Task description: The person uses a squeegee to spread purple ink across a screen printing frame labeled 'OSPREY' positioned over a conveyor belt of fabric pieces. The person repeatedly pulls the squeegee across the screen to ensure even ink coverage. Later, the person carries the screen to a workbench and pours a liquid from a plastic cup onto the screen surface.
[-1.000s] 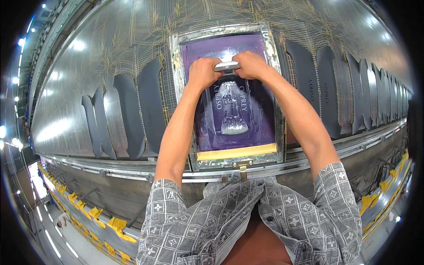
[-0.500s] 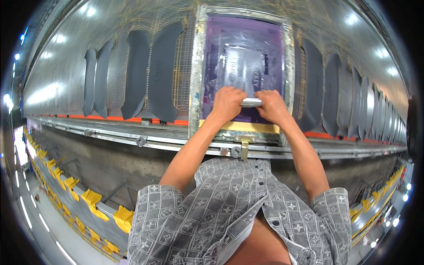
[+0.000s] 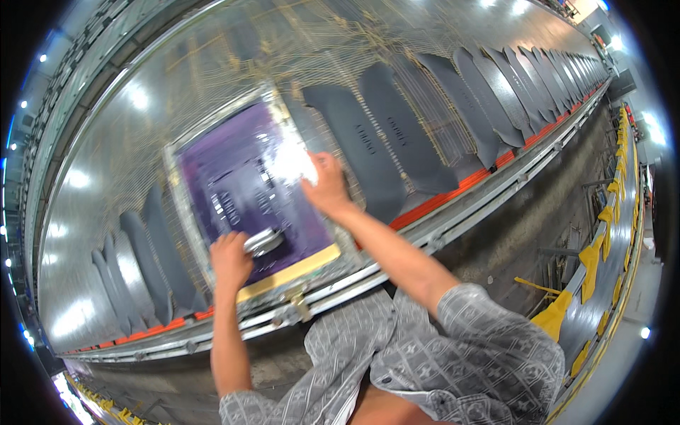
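My left hand [image 3: 231, 258] grips the near-left end of a metal squeegee [image 3: 263, 242] low on the purple printing screen [image 3: 219, 170]. My right hand [image 3: 324, 185] is off the squeegee, at the right rail of the screen's metal frame [image 3: 280, 108]; its fingers are blurred, and I cannot make out whether they grasp it. A yellow band [image 3: 287, 272] runs along the screen's near edge, above a brass-coloured bracket [image 3: 300, 307]. The screen lies tilted in my view among dark grey cut pieces [image 3: 379, 127], some with printed lettering.
Rows of grey pieces continue both ways along the long metal table [image 3: 92, 191]. A metal rail [image 3: 474, 212] and red-orange strip [image 3: 430, 207] follow the near edge. Yellow pieces [image 3: 593, 265] hang along a parallel table on the right. The table's far edge curves across the upper left.
My right hand has left the squeegee and moved to the frame's right rail. My left hand and the squeegee sit low on the screen. The whole view has turned, showing more table to the right.
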The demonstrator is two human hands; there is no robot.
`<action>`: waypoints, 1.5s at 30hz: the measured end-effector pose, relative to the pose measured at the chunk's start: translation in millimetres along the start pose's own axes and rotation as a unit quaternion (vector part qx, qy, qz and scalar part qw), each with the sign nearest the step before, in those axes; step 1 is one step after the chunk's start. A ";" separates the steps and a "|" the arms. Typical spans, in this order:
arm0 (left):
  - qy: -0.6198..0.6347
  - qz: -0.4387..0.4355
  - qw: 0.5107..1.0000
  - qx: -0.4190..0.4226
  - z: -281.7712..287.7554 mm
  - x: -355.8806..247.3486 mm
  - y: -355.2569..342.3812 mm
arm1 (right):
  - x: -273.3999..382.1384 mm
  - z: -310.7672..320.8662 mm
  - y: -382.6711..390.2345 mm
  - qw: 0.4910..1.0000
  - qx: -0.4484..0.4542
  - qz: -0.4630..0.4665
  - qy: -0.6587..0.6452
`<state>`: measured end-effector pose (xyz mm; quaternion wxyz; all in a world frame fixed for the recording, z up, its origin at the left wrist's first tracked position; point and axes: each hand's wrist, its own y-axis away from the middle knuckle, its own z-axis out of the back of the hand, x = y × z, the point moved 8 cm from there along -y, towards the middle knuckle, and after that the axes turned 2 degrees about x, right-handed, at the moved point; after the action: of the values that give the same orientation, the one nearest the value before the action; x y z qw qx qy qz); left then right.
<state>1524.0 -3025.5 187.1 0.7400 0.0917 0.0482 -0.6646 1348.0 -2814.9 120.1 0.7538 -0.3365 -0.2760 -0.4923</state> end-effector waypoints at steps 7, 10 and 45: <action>-0.030 0.020 0.995 0.092 0.2 -34.6 0.1 | -16.3 -15.0 7.7 0.986 0.053 -0.083 -0.138; -0.039 0.059 0.993 0.098 -8.2 -29.5 8.6 | -14.5 -16.0 6.4 0.987 0.065 -0.072 -0.132; 0.115 0.085 0.986 0.086 6.4 -6.0 -2.6 | -18.0 -19.7 1.6 0.986 0.084 -0.082 -0.116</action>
<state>1520.4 -3021.2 194.4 0.7730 0.2341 0.0675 -0.5858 1344.6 -2819.7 94.1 0.6993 -0.3033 -0.4289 -0.4848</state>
